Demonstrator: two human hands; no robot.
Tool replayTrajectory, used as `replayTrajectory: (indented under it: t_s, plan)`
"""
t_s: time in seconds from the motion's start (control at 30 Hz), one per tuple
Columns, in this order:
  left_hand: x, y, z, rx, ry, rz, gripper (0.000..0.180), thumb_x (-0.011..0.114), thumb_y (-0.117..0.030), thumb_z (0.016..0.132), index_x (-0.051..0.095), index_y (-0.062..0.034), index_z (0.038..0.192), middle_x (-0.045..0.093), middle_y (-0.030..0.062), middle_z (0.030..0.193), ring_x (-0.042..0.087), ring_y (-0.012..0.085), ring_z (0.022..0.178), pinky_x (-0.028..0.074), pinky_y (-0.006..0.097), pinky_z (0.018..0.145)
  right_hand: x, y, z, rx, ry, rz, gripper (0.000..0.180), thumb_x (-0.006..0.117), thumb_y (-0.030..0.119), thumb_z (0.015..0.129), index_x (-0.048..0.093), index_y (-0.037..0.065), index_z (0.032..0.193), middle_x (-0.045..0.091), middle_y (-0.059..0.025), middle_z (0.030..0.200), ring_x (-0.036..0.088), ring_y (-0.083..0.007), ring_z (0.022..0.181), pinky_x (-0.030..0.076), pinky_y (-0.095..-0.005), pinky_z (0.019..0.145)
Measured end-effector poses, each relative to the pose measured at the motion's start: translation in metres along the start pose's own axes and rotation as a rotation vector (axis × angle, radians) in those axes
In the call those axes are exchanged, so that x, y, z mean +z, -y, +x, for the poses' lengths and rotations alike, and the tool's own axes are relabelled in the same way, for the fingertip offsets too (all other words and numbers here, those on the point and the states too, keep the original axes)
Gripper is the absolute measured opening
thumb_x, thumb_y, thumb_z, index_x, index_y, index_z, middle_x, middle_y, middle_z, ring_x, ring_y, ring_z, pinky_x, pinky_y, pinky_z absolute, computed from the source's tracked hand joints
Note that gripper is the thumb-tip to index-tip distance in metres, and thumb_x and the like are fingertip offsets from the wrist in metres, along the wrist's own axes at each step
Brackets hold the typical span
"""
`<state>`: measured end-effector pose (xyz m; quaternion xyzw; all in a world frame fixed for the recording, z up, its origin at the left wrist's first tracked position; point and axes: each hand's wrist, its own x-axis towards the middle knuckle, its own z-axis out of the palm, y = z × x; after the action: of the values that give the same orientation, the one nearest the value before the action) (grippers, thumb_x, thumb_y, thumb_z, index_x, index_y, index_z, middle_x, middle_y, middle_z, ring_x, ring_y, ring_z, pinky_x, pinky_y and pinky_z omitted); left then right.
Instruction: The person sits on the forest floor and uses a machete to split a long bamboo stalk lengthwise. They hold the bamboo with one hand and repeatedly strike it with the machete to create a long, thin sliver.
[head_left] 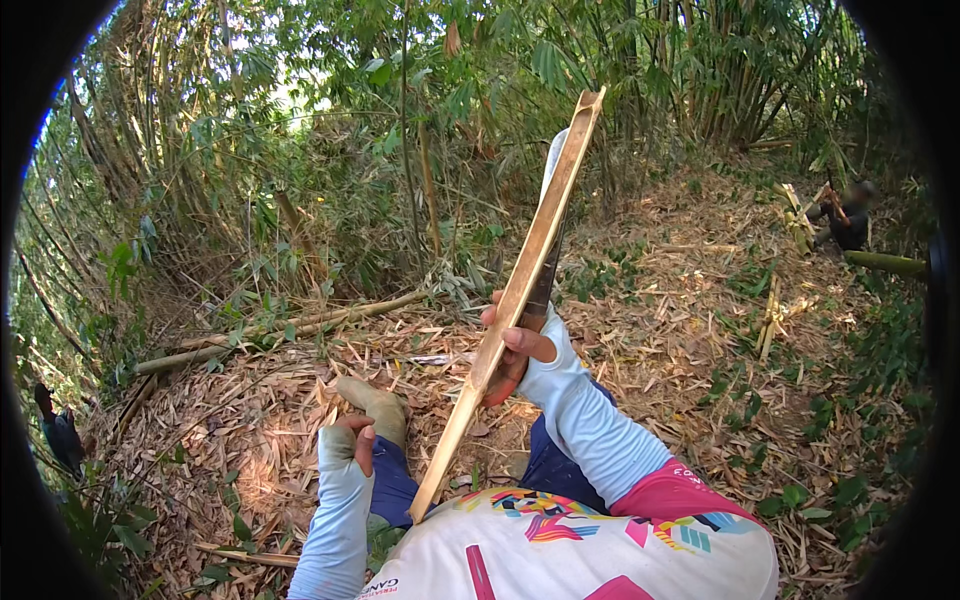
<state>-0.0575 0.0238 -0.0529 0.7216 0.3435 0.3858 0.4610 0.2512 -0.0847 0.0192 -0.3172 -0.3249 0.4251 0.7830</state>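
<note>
Closest to you is your own white shirt [590, 560] with its bright printed patches, and the dark blue trousers [545, 465] over your knees just beyond it.

Your right hand [512, 350] has its fingers [530, 343] curled over the front of a long split bamboo slat [520, 290], the thumb behind it, gripping it about midway. In the same grip sits a knife with a dark blade [545, 280] lying along the slat's right edge, its pale tip showing beside the slat's upper part. The slat runs slantwise: its lower end comes down near your lap between your arms, its upper end rises toward the bamboo thicket [400, 120].

Your left hand [358, 440], in a pale sleeve that covers the palm, is closed loosely with the thumb folded across; it holds nothing you can see and rests by your knee, just beside your olive-coloured shoe [378, 405].

Around you the ground [680, 330] is strewn with dry bamboo leaves. Cut bamboo poles [290, 330] lie on it to the left. Far right, another person [848, 215] sits among split bamboo pieces.
</note>
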Motion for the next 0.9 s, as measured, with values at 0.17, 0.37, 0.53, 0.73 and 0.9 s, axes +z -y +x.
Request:
replayTrajectory:
  t_s: [0.17, 0.37, 0.53, 0.73, 0.9]
  plan:
    - [0.031, -0.062, 0.003, 0.080, 0.289, -0.276, 0.054, 0.072, -0.023, 0.090, 0.048, -0.0020, 0.134, 0.060, 0.0099, 0.118, 0.059, 0.0175, 0.105, 0.047, 0.033, 0.094, 0.029, -0.005, -0.003, 0.050, -0.031, -0.110, 0.043, 0.082, 0.020, 0.078, 0.057, 0.003, 0.110, 0.063, -0.0044, 0.085, 0.057, -0.0107, 0.065, 0.048, -0.0257, 0.055]
    - [0.068, -0.083, 0.015, -0.101, 0.438, -0.258, 0.050, 0.065, -0.015, 0.094, 0.044, 0.0036, 0.136, 0.062, 0.0110, 0.112, 0.061, 0.0181, 0.099, 0.049, 0.032, 0.088, 0.041, -0.014, -0.007, 0.058, -0.106, -0.205, 0.038, 0.081, 0.028, 0.080, 0.060, 0.003, 0.099, 0.062, -0.0034, 0.076, 0.055, -0.0098, 0.057, 0.046, -0.0248, 0.050]
    - [0.070, -0.078, 0.013, -0.211, 0.434, -0.368, 0.046, 0.061, -0.015, 0.097, 0.045, 0.0055, 0.135, 0.066, 0.0108, 0.098, 0.063, 0.0160, 0.078, 0.051, 0.029, 0.072, 0.035, -0.020, -0.014, 0.083, -0.173, -0.168, 0.041, 0.081, 0.030, 0.081, 0.060, 0.002, 0.103, 0.061, -0.0035, 0.076, 0.055, -0.0100, 0.057, 0.045, -0.0246, 0.047]
    - [0.068, -0.083, 0.008, -0.314, 0.451, -0.403, 0.046, 0.063, -0.020, 0.095, 0.048, 0.0047, 0.131, 0.067, 0.0109, 0.093, 0.062, 0.0160, 0.072, 0.051, 0.029, 0.065, 0.024, -0.022, -0.028, 0.122, -0.287, -0.200, 0.050, 0.082, 0.029, 0.080, 0.057, 0.000, 0.113, 0.060, -0.0053, 0.074, 0.055, -0.0116, 0.055, 0.046, -0.0267, 0.042]
    - [0.065, -0.071, 0.005, -0.355, 0.486, -0.436, 0.048, 0.064, -0.023, 0.094, 0.049, 0.0035, 0.131, 0.067, 0.0117, 0.091, 0.062, 0.0155, 0.071, 0.051, 0.029, 0.064, -0.018, -0.015, -0.043, 0.050, -0.513, -0.242, 0.046, 0.074, 0.016, 0.086, 0.049, 0.001, 0.122, 0.063, -0.0079, 0.088, 0.056, -0.0130, 0.061, 0.049, -0.0270, 0.049]
